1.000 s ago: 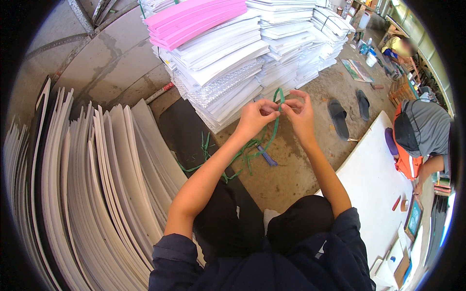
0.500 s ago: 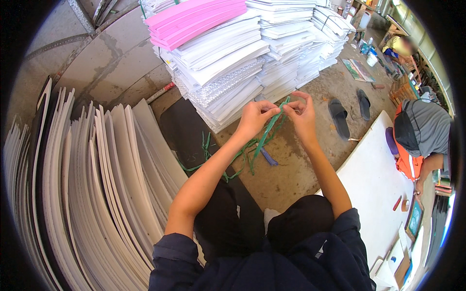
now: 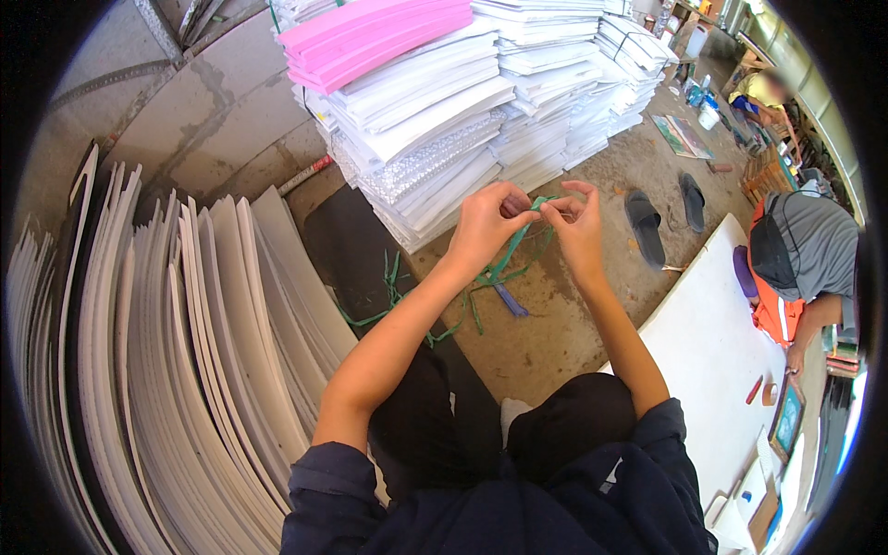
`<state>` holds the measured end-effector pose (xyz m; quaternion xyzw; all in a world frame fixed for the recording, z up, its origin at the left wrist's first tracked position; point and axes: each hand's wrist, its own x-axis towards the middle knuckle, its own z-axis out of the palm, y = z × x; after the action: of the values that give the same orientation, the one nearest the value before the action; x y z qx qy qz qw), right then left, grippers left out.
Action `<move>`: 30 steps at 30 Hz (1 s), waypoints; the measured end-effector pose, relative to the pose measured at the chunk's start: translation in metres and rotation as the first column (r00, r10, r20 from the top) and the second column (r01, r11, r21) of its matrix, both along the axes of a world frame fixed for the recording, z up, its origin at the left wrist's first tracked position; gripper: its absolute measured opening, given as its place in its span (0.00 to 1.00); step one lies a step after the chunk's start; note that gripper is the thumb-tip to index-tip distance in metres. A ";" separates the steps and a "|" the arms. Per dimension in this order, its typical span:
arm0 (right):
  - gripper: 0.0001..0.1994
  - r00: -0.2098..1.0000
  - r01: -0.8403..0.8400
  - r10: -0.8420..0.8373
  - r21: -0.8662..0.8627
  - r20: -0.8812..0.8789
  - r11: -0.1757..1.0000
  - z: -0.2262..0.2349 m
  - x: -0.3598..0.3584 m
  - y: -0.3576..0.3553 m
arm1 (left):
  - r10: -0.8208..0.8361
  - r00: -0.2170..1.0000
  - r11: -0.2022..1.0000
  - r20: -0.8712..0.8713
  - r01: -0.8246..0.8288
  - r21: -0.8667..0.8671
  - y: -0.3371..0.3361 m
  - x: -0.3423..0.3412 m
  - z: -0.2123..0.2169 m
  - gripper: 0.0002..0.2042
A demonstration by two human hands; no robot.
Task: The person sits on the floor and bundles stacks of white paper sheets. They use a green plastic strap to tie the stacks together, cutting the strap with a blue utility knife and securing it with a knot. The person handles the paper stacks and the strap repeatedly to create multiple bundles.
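Thin green plastic twine (image 3: 508, 255) hangs in loose strands between my two hands, above the concrete floor. My left hand (image 3: 487, 219) pinches it between thumb and fingertips. Close beside it, almost touching, my right hand (image 3: 575, 222) pinches the same twine with thumb and index finger, its other fingers curled. More green strands (image 3: 392, 277) trail behind my left forearm over a dark board (image 3: 347, 236). A blue-purple strip (image 3: 511, 301) lies on the floor below the twine. The exact crossing of the strands at my fingertips is too small to make out.
Tall stacks of white foam sheets (image 3: 435, 102) stand ahead, topped by pink sheets (image 3: 375, 42). Many upright sheets (image 3: 199, 370) lean at my left. Black sandals (image 3: 645, 227) lie right of my hands. A white board (image 3: 717, 324) lies at right, where a person in grey (image 3: 814, 245) bends.
The twine between my fingers has been drawn up into a shorter, bunched shape. My left hand's fingers have curled more; both hands stay in nearly the same place.
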<state>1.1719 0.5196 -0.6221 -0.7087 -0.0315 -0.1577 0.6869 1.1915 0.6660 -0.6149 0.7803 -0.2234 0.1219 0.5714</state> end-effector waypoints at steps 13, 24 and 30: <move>0.20 0.999 0.022 -0.015 -0.139 0.051 0.990 -0.006 0.003 -0.003 | -0.122 0.947 0.988 -0.296 0.089 -0.124 0.005 0.013 -0.020 0.10; 0.21 1.000 0.005 -0.007 -0.153 -0.010 0.988 -0.008 0.001 -0.002 | -0.080 0.996 0.994 -0.048 0.083 0.076 -0.010 0.007 -0.028 0.10; 0.21 0.999 0.051 -0.053 -0.245 0.000 0.968 -0.004 0.001 -0.001 | -0.257 0.897 0.964 -0.360 0.214 -0.155 -0.011 0.010 -0.036 0.10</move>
<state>1.1728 0.5188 -0.6263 -0.7890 -0.0299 -0.1684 0.5900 1.2018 0.6549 -0.6511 0.7230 -0.1951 -0.0883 0.6568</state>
